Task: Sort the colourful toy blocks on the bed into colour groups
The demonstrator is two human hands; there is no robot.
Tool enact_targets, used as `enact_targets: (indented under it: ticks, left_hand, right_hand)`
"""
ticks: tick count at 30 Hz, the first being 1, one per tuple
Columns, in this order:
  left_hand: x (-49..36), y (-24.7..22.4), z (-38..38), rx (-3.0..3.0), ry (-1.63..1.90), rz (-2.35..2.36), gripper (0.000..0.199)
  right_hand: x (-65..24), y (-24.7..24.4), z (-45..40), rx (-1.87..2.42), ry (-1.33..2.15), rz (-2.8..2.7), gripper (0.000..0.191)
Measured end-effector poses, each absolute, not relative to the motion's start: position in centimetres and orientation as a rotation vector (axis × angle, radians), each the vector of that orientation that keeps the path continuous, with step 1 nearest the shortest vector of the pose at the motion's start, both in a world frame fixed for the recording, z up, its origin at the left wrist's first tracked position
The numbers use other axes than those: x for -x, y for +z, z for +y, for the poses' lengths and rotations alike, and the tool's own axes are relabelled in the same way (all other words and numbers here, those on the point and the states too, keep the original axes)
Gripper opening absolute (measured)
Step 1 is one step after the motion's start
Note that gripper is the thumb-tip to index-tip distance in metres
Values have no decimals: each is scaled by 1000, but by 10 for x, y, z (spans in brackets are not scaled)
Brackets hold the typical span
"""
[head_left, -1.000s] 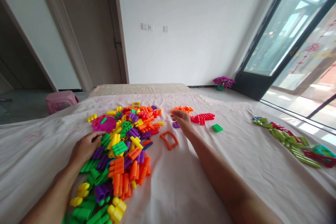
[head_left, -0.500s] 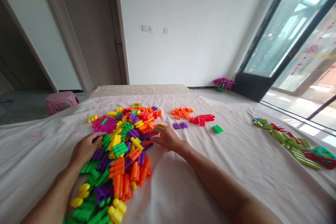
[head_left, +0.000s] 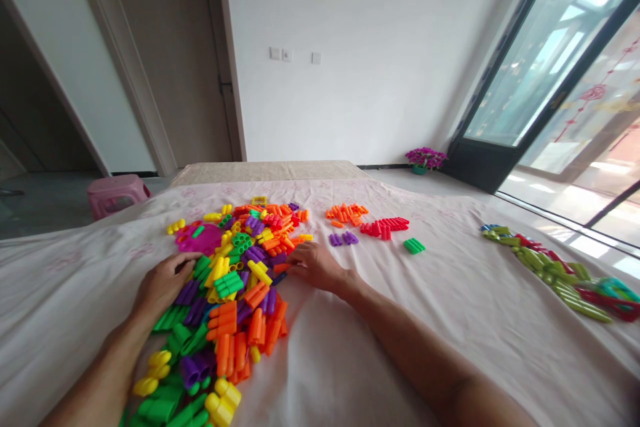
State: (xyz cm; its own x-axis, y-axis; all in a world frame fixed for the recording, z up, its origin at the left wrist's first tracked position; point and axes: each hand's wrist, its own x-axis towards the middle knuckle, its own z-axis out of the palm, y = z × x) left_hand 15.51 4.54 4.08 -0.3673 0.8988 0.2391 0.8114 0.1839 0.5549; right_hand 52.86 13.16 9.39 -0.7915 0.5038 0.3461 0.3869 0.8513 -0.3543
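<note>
A long heap of plastic toy pieces in orange (head_left: 223,320), green (head_left: 229,285), yellow (head_left: 223,402) and purple (head_left: 196,369) lies on the pale cloth. My left hand (head_left: 165,282) rests against the heap's left edge, its fingers curled beside green pieces; what they hold, if anything, is hidden. At the right edge of the heap is my right hand (head_left: 315,265), its fingers bent together by an orange piece (head_left: 281,268); their grip cannot be made out. A magenta piece (head_left: 206,239) lies beyond my left hand.
Small groups of orange (head_left: 347,214), red (head_left: 384,227), purple (head_left: 343,239) and green (head_left: 415,246) pieces lie right of the heap. Farther right is a row of olive and red pieces (head_left: 550,273). A pink stool (head_left: 119,195) stands beyond the cloth's left side.
My right hand's fingers have drawn closer together at the heap's right edge. My left hand has stayed where it was.
</note>
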Motion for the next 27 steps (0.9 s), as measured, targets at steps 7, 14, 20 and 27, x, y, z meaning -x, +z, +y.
enact_targets:
  ticks: [7, 14, 20, 27]
  left_hand:
    - [-158, 43, 45, -1692, 968, 2312, 40]
    - [-159, 46, 45, -1681, 938, 2310, 42]
    - [-161, 50, 43, -1667, 932, 2322, 41]
    - [-161, 49, 43, -1656, 925, 2336, 41]
  right_hand:
    - [-550, 86, 167, 1091, 738, -1979, 34]
    - [-588, 87, 207, 1289, 1078, -1339, 37]
    - [-603, 93, 223, 1259, 1139, -1052, 36]
    - [-587, 89, 205, 1198, 1061, -1251, 36]
